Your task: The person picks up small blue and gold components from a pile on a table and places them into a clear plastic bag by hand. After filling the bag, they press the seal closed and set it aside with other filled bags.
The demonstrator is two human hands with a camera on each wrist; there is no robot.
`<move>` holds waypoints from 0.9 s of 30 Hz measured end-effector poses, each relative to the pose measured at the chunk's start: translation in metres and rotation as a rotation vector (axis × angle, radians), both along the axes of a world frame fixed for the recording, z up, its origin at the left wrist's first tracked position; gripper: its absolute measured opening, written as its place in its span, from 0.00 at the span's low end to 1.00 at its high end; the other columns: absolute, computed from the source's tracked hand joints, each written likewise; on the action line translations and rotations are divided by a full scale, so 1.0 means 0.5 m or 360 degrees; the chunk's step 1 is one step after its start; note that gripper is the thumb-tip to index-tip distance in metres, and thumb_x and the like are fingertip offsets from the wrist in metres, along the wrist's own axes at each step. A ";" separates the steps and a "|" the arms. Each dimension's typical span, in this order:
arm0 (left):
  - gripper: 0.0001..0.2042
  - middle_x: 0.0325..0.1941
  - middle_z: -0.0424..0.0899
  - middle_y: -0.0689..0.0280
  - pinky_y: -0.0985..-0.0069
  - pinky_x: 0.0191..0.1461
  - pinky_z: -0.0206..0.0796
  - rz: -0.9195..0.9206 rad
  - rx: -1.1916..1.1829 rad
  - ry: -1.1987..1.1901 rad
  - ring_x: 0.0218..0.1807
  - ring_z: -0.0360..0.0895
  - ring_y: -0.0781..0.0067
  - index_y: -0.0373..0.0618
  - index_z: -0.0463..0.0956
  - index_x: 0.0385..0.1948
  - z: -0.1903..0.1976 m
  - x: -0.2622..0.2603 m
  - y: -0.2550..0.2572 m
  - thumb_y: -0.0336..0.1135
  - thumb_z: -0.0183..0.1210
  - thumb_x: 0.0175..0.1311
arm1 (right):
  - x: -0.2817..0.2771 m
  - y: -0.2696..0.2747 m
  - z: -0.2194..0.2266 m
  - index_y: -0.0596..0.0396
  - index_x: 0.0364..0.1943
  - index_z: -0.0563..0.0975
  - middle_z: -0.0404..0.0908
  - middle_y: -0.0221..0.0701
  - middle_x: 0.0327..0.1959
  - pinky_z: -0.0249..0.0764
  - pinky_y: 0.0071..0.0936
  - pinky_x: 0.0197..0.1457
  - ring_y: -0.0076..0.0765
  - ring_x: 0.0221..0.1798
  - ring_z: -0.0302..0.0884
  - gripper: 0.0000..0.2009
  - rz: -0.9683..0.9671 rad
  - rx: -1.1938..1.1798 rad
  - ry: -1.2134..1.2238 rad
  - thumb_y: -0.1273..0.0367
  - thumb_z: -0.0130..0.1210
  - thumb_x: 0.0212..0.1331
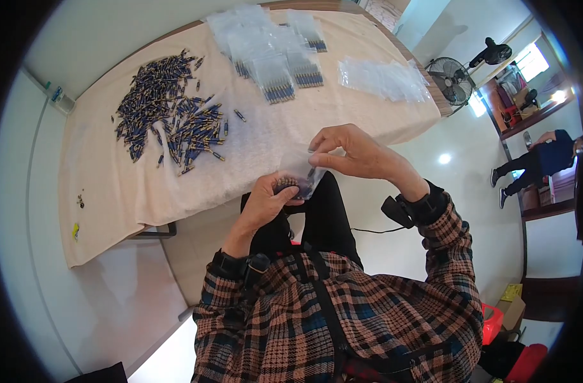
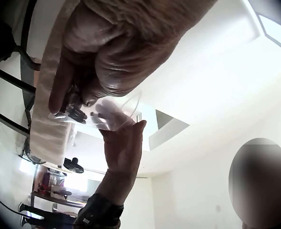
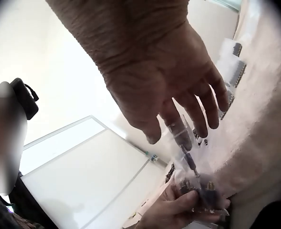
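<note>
Over the lap, my left hand (image 1: 263,201) grips the lower part of a small clear plastic bag (image 1: 296,166), thumb across its front. Inside it, a row of dark blue plugs (image 1: 286,183) with gold ends is bunched under the fingers. My right hand (image 1: 352,150) is at the bag's upper edge. In the right wrist view its index finger (image 3: 182,138) reaches into the bag, with the tip against one single plug (image 3: 190,162) that points down toward the others. The right thumb (image 3: 152,136) stands apart from the bag, and the other fingers are spread.
A large loose heap of plugs (image 1: 154,89) lies on the cloth-covered table (image 1: 177,191), with a smaller heap (image 1: 199,127) beside it. Filled bags (image 1: 275,80) overlap at the back, and flat bags (image 1: 384,80) lie right. Another person (image 1: 546,156) stands beyond a fan (image 1: 452,80).
</note>
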State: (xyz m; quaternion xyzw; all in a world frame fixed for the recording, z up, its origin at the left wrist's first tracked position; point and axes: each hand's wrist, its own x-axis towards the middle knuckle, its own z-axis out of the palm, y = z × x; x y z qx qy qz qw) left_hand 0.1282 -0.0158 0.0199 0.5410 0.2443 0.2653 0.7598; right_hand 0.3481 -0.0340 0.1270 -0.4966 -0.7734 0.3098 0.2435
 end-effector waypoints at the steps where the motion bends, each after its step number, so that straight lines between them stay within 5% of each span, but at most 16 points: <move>1: 0.11 0.44 0.80 0.60 0.73 0.48 0.77 -0.0003 -0.0003 0.0000 0.44 0.79 0.72 0.34 0.73 0.48 0.000 0.001 0.001 0.25 0.52 0.65 | -0.001 -0.001 0.000 0.59 0.31 0.81 0.81 0.36 0.34 0.73 0.31 0.44 0.36 0.39 0.79 0.07 0.0010 0.0006 0.0003 0.70 0.63 0.51; 6: 0.11 0.44 0.80 0.60 0.73 0.48 0.78 -0.0035 0.0034 -0.0048 0.44 0.80 0.70 0.35 0.73 0.48 0.000 0.004 0.007 0.26 0.52 0.66 | -0.002 0.009 -0.042 0.60 0.29 0.81 0.81 0.39 0.33 0.72 0.31 0.41 0.40 0.36 0.78 0.08 0.0168 0.0064 -0.0040 0.68 0.63 0.51; 14: 0.12 0.44 0.80 0.60 0.72 0.49 0.78 -0.0009 -0.0015 -0.0098 0.44 0.80 0.69 0.34 0.72 0.49 -0.009 -0.002 0.012 0.27 0.52 0.67 | -0.019 -0.005 -0.043 0.61 0.30 0.80 0.78 0.38 0.31 0.70 0.28 0.39 0.34 0.35 0.76 0.06 -0.0105 -0.0075 0.0012 0.72 0.62 0.51; 18: 0.12 0.44 0.80 0.60 0.71 0.49 0.78 -0.0006 -0.0067 -0.0136 0.44 0.80 0.69 0.34 0.72 0.49 -0.014 -0.002 0.009 0.28 0.52 0.67 | -0.023 -0.014 -0.081 0.61 0.31 0.81 0.78 0.38 0.32 0.70 0.28 0.39 0.33 0.36 0.75 0.06 -0.0217 0.0139 0.0303 0.72 0.62 0.52; 27: 0.12 0.44 0.80 0.60 0.71 0.48 0.78 -0.0036 -0.0118 -0.0098 0.45 0.79 0.70 0.34 0.72 0.48 -0.011 -0.003 0.008 0.28 0.54 0.65 | -0.017 -0.020 -0.063 0.60 0.29 0.81 0.79 0.42 0.30 0.71 0.36 0.39 0.47 0.36 0.77 0.12 0.0022 -0.0049 -0.0058 0.64 0.64 0.50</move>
